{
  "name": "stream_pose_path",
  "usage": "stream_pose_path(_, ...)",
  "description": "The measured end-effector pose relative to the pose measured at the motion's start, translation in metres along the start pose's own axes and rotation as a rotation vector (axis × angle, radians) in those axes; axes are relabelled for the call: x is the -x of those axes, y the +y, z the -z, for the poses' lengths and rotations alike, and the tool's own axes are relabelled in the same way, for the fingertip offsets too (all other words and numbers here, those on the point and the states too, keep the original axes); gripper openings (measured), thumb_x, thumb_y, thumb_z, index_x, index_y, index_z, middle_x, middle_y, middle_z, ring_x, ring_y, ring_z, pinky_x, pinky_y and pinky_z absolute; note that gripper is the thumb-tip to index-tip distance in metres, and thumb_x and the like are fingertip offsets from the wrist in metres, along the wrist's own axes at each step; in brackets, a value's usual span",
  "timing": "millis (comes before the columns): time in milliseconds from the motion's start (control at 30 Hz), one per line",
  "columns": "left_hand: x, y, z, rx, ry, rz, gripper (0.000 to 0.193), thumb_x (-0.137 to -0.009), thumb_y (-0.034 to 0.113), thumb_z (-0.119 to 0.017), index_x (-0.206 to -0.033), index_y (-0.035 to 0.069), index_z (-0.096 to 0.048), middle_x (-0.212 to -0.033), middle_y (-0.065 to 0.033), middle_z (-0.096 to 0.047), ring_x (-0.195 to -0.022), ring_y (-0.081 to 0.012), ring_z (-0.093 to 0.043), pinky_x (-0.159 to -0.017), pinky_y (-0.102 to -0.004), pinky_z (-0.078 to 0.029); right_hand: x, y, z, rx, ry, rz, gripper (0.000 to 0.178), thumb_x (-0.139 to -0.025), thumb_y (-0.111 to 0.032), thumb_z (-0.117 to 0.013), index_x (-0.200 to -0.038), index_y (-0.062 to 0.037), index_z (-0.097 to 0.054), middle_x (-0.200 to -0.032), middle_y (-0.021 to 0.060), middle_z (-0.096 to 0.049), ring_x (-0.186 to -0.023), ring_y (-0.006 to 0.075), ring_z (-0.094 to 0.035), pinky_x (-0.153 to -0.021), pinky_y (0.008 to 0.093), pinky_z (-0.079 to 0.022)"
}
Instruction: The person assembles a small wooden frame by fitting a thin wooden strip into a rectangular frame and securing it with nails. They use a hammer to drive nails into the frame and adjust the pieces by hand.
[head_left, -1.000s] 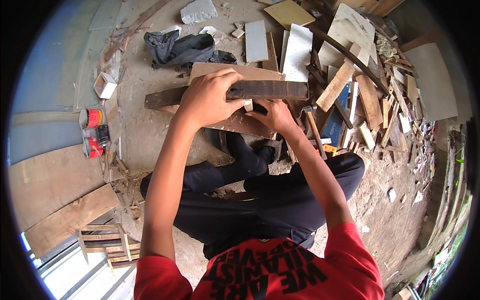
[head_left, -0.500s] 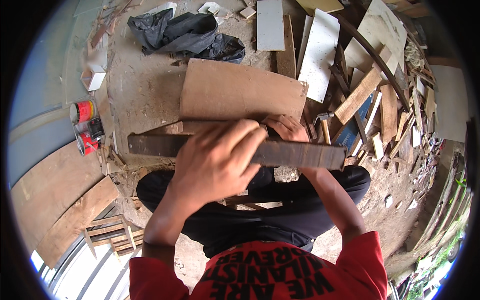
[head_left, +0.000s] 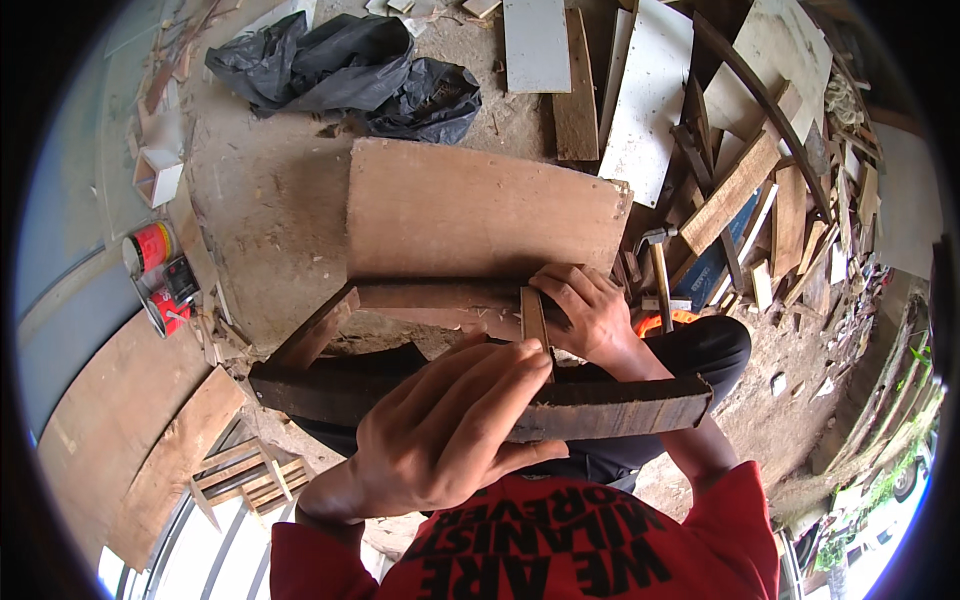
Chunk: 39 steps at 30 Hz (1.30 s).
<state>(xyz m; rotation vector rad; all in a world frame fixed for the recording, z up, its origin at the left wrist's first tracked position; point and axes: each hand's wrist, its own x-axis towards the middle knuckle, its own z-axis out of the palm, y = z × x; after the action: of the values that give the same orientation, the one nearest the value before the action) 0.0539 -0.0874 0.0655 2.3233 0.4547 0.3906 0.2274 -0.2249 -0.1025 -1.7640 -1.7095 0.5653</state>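
Short crosspiece point(head_left: 535, 320) runs fore-aft, right hand point(head_left: 585, 312) at far end, left hand point(head_left: 440, 430) by near end

Scrap wood pile point(head_left: 738, 195) on the floor, far right. Brown plywood panel point(head_left: 485, 212) beyond both hands, long side across the body, its near edge along the back rail point(head_left: 440, 298). Black plastic sheet point(head_left: 330, 75) past it, upper left.

Dark beam point(head_left: 630, 410) nearest the torso, over the lap, long axis left-right, slight bow. Left end joined by a side piece point(head_left: 318, 328) reaching back to the rail. Right forearm passes below the beam.

Left hand clasps the beam near mid-length: fingers over the top, thumb along the near side, fingertips just beside the crosspiece's near end. Right hand inside the frame, fingers curled by the crosspiece's far end; can't tell if that grip closes on it or on the rail.

Hammer point(head_left: 661, 285) right of the right hand, apart from it, handle roughly fore-aft.

Crosspiece: smallest, between rail and beam, square to the beam, immediately left of the right hand. Near end partly hidden by left fingers; contact there unclear.
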Motion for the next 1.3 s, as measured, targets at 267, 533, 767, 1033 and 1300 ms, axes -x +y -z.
stream_pose_path(267, -0.003, 0.003, 0.003, -0.236, -0.177, -0.029, 0.043, -0.076, 0.024, -0.08, -0.11, 0.001, -0.068, -0.103, -0.0093, -0.074, -0.089, -0.0255, -0.072, -0.084, -0.0393, -0.059, 0.004, 0.0, -0.003, -0.055, 0.027, -0.034, 0.057, -0.065, -0.015, -0.083, -0.118, -0.0077, -0.064, -0.116, 0.0084, -0.065, -0.095, 0.0288, -0.066, -0.08, 0.0387, -0.056)
stream_pose_path(533, -0.006, 0.002, 0.002, -0.267, -0.187, -0.037, 0.038, -0.077, 0.019, -0.078, -0.109, 0.002, -0.067, -0.101, -0.0095, -0.074, -0.085, -0.026, -0.072, -0.075, -0.0362, -0.057, 0.0, -0.001, -0.001, -0.089, 0.053, -0.032, 0.04, -0.076, -0.018, -0.08, -0.112, -0.0081, -0.065, -0.112, 0.0053, -0.065, -0.092, 0.0261, -0.067, -0.078, 0.0365, -0.056)
stream_pose_path(767, -0.007, 0.006, 0.001, -0.296, -0.164, -0.013, 0.035, -0.08, 0.026, -0.079, -0.106, 0.005, -0.067, -0.099, -0.006, -0.074, -0.086, -0.0243, -0.073, -0.075, -0.037, -0.057, -0.001, 0.0, -0.001, -0.09, 0.055, -0.03, 0.036, -0.078, -0.016, -0.078, -0.111, -0.0069, -0.066, -0.109, 0.0063, -0.066, -0.093, 0.0269, -0.067, -0.079, 0.0375, -0.056)
stream_pose_path(1033, -0.002, 0.007, -0.006, -0.361, -0.098, -0.05, 0.063, -0.054, 0.014, -0.09, -0.111, 0.009, -0.064, -0.1, -0.0041, -0.071, -0.088, -0.0226, -0.07, -0.079, -0.0359, -0.056, 0.0, 0.006, -0.007, -0.144, 0.057, -0.068, 0.031, -0.076, -0.021, -0.075, -0.102, -0.0046, -0.067, -0.102, 0.008, -0.068, -0.098, 0.029, -0.067, -0.082, 0.0397, -0.057)
stream_pose_path(1300, 0.003, 0.007, -0.012, -0.348, 0.01, -0.032, 0.037, -0.071, 0.025, -0.087, -0.099, 0.008, -0.069, -0.092, -0.0083, -0.074, -0.082, -0.0301, -0.072, -0.071, -0.0398, -0.056, 0.006, 0.026, -0.035, 0.039, 0.174, 0.135, 0.041, -0.081, -0.029, -0.075, -0.116, -0.0102, -0.066, -0.113, 0.0112, -0.067, -0.108, 0.0342, -0.064, -0.092, 0.0452, -0.052)
